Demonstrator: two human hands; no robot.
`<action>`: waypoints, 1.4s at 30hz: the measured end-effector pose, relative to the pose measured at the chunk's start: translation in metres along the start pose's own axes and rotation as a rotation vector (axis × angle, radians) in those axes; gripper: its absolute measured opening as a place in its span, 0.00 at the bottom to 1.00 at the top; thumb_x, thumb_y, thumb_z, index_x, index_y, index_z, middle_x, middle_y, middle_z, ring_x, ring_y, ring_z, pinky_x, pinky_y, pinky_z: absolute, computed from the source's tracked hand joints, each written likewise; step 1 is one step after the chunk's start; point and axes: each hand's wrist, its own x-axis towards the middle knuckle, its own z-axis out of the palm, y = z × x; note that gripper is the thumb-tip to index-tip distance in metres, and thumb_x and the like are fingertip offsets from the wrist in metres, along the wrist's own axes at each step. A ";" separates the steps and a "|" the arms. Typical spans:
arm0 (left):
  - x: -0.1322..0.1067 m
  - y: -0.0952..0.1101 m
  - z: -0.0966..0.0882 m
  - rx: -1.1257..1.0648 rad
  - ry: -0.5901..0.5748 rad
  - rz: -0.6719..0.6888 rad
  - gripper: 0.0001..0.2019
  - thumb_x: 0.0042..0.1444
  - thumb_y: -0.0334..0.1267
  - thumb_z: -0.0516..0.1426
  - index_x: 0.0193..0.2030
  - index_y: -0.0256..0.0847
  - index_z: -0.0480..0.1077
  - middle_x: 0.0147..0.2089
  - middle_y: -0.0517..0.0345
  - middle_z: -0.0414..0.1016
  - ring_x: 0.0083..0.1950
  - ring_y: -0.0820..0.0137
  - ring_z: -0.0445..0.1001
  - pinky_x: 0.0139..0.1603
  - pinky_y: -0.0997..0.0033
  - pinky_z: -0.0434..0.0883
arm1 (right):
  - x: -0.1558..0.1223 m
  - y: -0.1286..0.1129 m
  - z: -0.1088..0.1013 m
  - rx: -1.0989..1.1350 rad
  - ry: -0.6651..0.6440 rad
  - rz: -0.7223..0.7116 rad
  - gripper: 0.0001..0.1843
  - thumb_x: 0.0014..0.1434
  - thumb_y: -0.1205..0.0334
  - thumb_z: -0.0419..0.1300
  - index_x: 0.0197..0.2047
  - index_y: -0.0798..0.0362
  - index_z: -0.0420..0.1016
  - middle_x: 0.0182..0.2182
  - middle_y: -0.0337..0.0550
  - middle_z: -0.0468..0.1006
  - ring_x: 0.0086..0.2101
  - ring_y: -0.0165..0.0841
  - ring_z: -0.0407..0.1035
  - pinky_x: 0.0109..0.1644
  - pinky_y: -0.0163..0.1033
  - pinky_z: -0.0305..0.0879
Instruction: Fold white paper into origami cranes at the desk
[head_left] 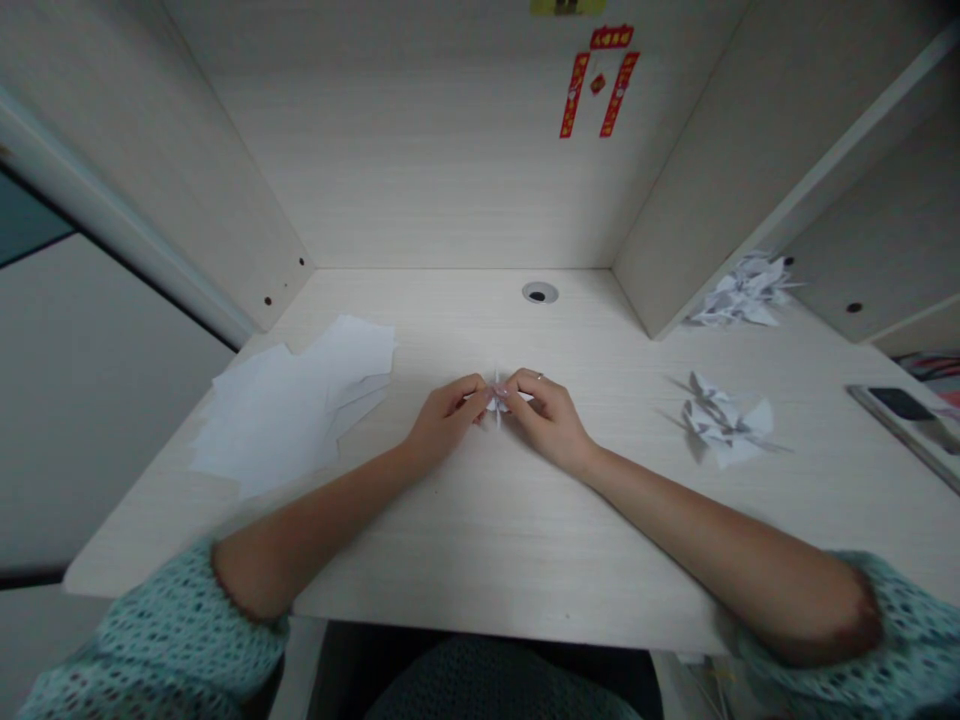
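Observation:
Both hands meet over the middle of the desk and pinch a small folded paper crane (496,405), white, with thin points sticking out toward the back and front. My left hand (448,412) is closed on its left side, thumb against forefinger. On the opposite side, my right hand (547,412), with a ring on one finger, grips it the same way. Fingertips hide much of the folded paper. To the left lie loose white paper sheets (277,410), overlapping. Several folded paper cranes (724,420) sit in a small heap to the right.
A larger pile of folded white paper (746,290) lies at the back right, beside the upright panel (690,190). A flat device or case (911,420) rests at the far right. The desk (450,560) has a round cable hole (540,292) near the back wall.

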 end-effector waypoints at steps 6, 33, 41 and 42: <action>0.000 0.003 0.001 -0.013 0.006 -0.012 0.20 0.60 0.50 0.48 0.23 0.40 0.62 0.22 0.63 0.61 0.26 0.74 0.61 0.30 0.73 0.59 | -0.001 -0.001 0.001 0.051 -0.014 0.024 0.18 0.63 0.50 0.52 0.26 0.51 0.68 0.26 0.39 0.69 0.31 0.32 0.64 0.38 0.38 0.58; 0.001 0.005 0.000 -0.723 0.054 -0.093 0.21 0.51 0.53 0.60 0.20 0.36 0.67 0.20 0.60 0.64 0.24 0.75 0.62 0.27 0.72 0.59 | 0.001 -0.003 0.010 0.984 -0.060 0.377 0.15 0.58 0.49 0.59 0.29 0.52 0.71 0.24 0.38 0.70 0.27 0.30 0.64 0.34 0.37 0.60; 0.003 0.003 0.000 -0.748 0.083 -0.136 0.21 0.49 0.54 0.60 0.20 0.36 0.67 0.21 0.60 0.64 0.24 0.75 0.62 0.28 0.72 0.60 | 0.001 -0.003 0.011 1.024 -0.044 0.408 0.15 0.56 0.48 0.61 0.29 0.52 0.71 0.23 0.37 0.69 0.26 0.29 0.63 0.34 0.37 0.60; 0.003 0.003 0.000 -0.730 0.086 -0.124 0.21 0.49 0.54 0.60 0.20 0.37 0.67 0.21 0.60 0.64 0.24 0.75 0.62 0.27 0.72 0.60 | 0.001 -0.002 0.011 1.003 -0.043 0.403 0.16 0.56 0.48 0.60 0.29 0.52 0.71 0.23 0.37 0.69 0.26 0.29 0.63 0.34 0.37 0.60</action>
